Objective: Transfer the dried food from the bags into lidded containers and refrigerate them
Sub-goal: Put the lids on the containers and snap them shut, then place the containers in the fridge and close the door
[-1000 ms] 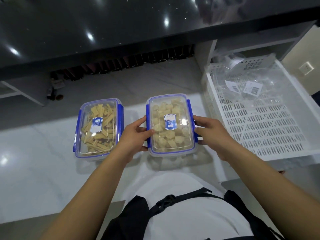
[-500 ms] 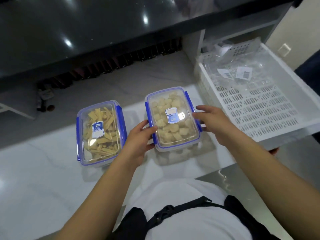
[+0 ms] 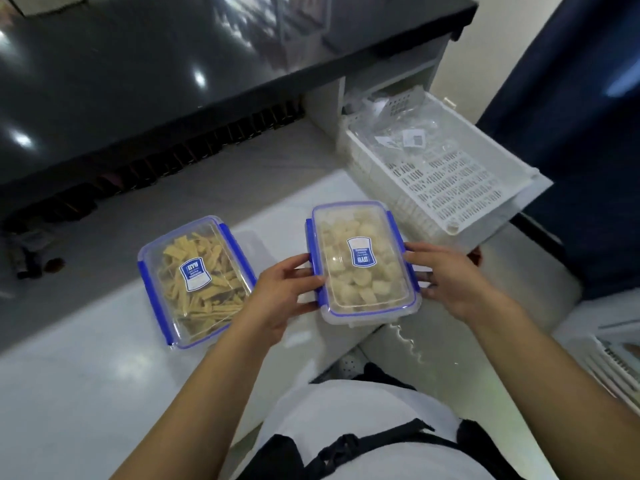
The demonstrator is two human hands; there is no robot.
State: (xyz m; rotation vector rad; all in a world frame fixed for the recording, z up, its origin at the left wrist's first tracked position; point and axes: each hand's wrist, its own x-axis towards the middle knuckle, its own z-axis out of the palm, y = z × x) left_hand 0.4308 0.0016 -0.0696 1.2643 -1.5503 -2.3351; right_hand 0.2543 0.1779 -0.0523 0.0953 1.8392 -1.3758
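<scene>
Two clear lidded containers with blue clips are in view. The container of pale round pieces (image 3: pixel 360 261) is held between my hands, lifted off the white counter (image 3: pixel 86 375) near its front edge. My left hand (image 3: pixel 282 292) grips its left side and my right hand (image 3: pixel 450 278) grips its right side. The container of yellow strips (image 3: pixel 197 278) lies on the counter to the left, lid on, untouched.
A white perforated tray (image 3: pixel 460 188) with empty clear bags (image 3: pixel 412 136) juts out at the right. A dark glossy raised counter (image 3: pixel 173 64) runs behind. A blue curtain (image 3: pixel 571 98) hangs at far right. A white slatted rack (image 3: pixel 616 358) shows at the right edge.
The container of round pieces has come up off the counter and toward me between both hands. My view has swung to the right.
</scene>
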